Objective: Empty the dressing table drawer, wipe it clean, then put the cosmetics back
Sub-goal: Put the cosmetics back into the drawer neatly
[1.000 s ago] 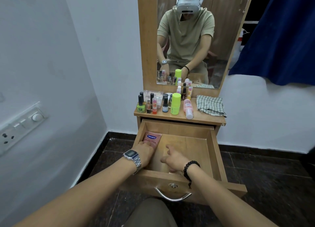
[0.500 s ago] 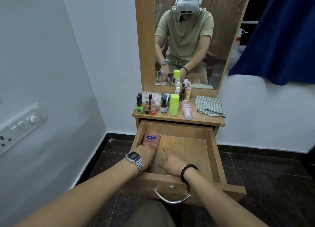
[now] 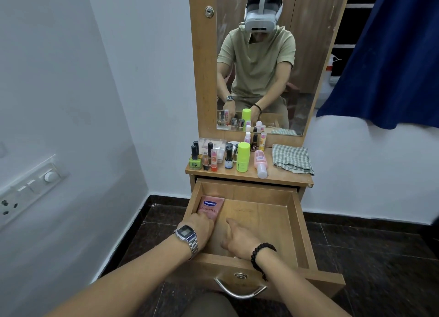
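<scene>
Little changed since earlier frame: left hand (image 3: pixel 201 228) still on pink Vaseline tube (image 3: pixel 211 208) at drawer (image 3: pixel 299 224) far-left corner, grip hidden; tube axis front-to-back; right hand (image 3: pixel 240 239) relaxed, empty, near front edge

"Vaseline", "Gluta-Hya" on pink tube (image 3: pixel 210 209)

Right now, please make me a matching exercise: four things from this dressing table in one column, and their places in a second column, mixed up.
Things:
1. pink Vaseline tube
2. green-and-white checked cloth
3. tall lime-green cylinder bottle
4. curved metal drawer handle

Places:
A. tabletop, right end
B. inside the open wooden drawer, back left corner
C. outer front of the drawer
D. standing on the tabletop among the small bottles

Pairs: 1-B, 2-A, 3-D, 4-C
</scene>
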